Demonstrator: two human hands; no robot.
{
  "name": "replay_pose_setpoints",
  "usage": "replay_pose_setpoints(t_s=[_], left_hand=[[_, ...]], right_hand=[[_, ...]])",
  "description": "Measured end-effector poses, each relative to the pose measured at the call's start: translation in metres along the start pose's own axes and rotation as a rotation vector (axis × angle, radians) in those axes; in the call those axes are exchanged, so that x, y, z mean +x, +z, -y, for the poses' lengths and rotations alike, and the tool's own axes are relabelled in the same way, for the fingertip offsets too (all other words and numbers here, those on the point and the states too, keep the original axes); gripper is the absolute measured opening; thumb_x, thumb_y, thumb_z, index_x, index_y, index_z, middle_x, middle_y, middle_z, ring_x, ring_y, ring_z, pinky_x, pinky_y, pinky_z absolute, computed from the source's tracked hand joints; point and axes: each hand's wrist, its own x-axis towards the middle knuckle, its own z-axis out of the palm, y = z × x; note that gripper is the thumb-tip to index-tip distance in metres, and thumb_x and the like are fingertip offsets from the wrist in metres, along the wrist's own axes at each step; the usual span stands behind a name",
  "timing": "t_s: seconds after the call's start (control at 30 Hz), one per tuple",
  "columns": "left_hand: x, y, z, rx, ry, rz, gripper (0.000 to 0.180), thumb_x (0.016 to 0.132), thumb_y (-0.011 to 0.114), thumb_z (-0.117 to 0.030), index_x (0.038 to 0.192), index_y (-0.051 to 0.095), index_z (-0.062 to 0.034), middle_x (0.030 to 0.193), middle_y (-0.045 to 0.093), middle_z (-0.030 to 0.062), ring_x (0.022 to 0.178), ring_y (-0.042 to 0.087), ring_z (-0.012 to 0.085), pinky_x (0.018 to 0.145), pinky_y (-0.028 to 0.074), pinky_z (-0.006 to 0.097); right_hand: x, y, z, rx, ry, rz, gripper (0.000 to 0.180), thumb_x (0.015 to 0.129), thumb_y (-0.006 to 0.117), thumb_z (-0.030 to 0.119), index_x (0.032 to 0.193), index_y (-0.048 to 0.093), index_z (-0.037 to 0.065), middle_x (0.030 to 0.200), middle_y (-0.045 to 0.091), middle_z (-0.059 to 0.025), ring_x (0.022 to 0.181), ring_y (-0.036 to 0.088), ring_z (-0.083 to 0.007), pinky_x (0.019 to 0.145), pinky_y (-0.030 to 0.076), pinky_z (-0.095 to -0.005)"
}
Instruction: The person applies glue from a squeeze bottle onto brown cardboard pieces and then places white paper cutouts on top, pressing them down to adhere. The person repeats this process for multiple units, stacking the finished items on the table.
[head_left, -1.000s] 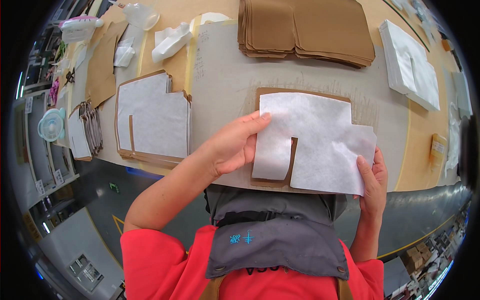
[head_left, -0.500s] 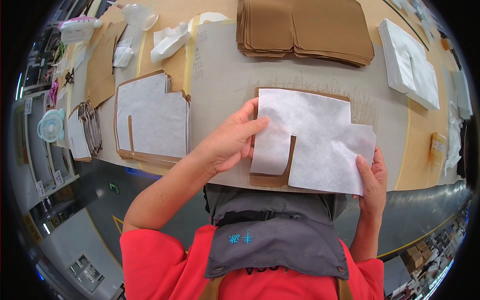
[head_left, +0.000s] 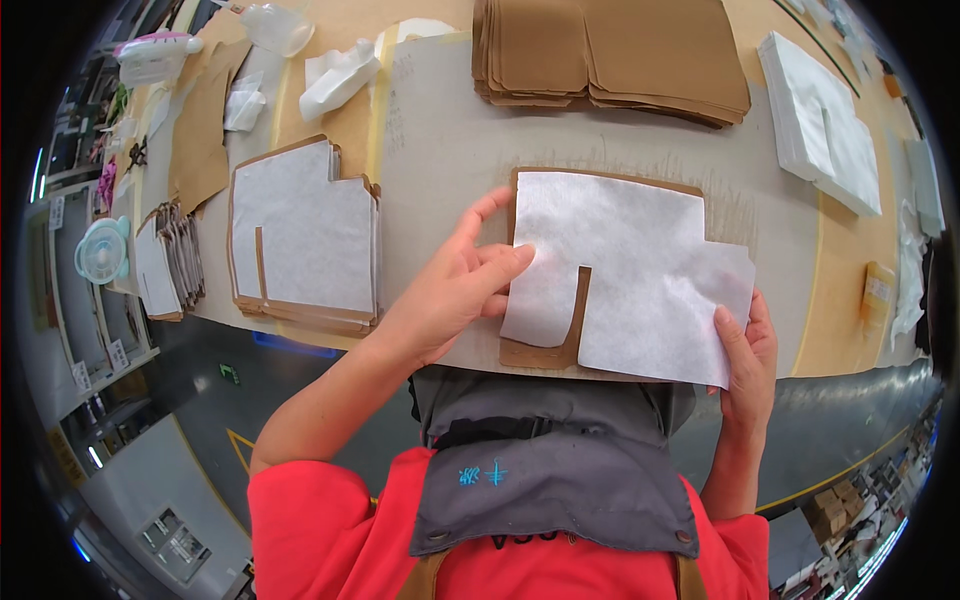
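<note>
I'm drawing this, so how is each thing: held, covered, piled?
White sheet: held, slightly rippled
Brown piece: mostly covered
Left hand: open, thumb at sheet's edge
Right hand: gripping sheet
Brown stack: piled, edges uneven
White stack: piled
Layered pile: white side up

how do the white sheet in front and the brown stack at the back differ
The white sheet looks thin, the brown stack thick with many layers. The white sheet is creased towards the right; the brown stack looks smooth on top. Both are slit from the near side.

A head-worn fisheye looks down on the nearby table [head_left: 430,140], margins seemingly blurred.
</note>
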Motion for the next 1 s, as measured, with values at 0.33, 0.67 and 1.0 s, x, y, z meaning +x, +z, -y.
replay_pose_setpoints(t_s=[0.33,0.67,1.0], left_hand=[[-0.028,-0.001,0.004,0.402,0.031,0.215,0.043,0.099,0.063,-0.015,0.14,0.054,-0.0056,0.093,0.061,-0.0027,0.082,0.054,0.0034,0.076,0.045,0.02],[-0.027,0.003,0.008,0.117,-0.167,0.238,0.033,0.098,0.062,-0.014,0.129,0.062,-0.0029,0.09,0.06,-0.0039,0.078,0.057,0.0031,0.077,0.059,0.025],[-0.022,-0.001,0.013,-0.002,-0.226,0.254,0.034,0.099,0.061,-0.013,0.13,0.06,0.0007,0.099,0.058,-0.0006,0.075,0.056,0.0011,0.072,0.063,0.026]], right_hand=[[0.001,0.002,0.001,-0.02,0.0,-0.031,0.042,0.097,0.061,0.017,0.132,0.048,-0.001,0.096,0.066,-0.0066,0.057,0.06,-0.0042,0.034,0.041,-0.0191],[0.003,-0.004,-0.002,-0.019,-0.022,-0.013,0.043,0.098,0.06,0.016,0.135,0.046,-0.001,0.096,0.067,-0.007,0.056,0.06,-0.0047,0.034,0.041,-0.0195],[0.004,-0.006,-0.002,-0.012,-0.021,-0.011,0.043,0.098,0.061,0.015,0.135,0.046,0.0,0.098,0.067,-0.0072,0.056,0.06,-0.0044,0.034,0.041,-0.0194]])
